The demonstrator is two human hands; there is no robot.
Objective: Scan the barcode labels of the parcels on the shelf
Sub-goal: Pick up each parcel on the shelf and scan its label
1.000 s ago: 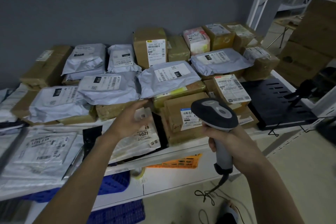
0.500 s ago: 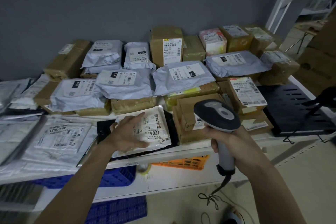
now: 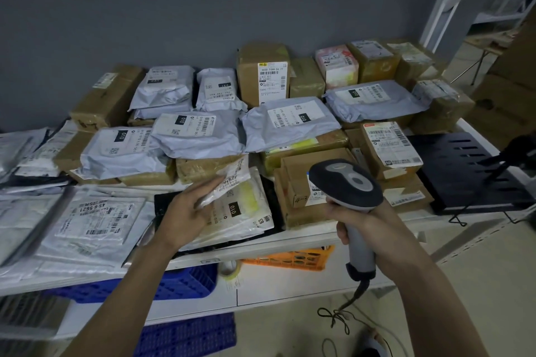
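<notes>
Many parcels cover the white shelf [image 3: 304, 243]: grey mailer bags [image 3: 200, 139] and taped brown boxes [image 3: 307, 191] with barcode labels. My left hand [image 3: 185, 216] pinches a thin white mailer [image 3: 232, 180] and holds it lifted and tilted above another white mailer marked 010 [image 3: 240, 211] at the front of the shelf. In my right hand [image 3: 365, 220] is the grip of a grey and black barcode scanner [image 3: 345, 182]. Its head points toward the parcels, in front of a brown box marked 4-3.
A black perforated tray [image 3: 464, 171] lies at the shelf's right end. Flat white mailers [image 3: 95, 217] spread at the front left. Below the shelf are a blue crate [image 3: 185, 284], an orange crate [image 3: 290, 259] and a tape roll [image 3: 230, 268]. The scanner cable [image 3: 336, 316] coils on the floor.
My left hand went from resting on the front white mailer to lifting it, which uncovers the mailer marked 010 beneath. The view shifted left. The scanner stayed about where it was.
</notes>
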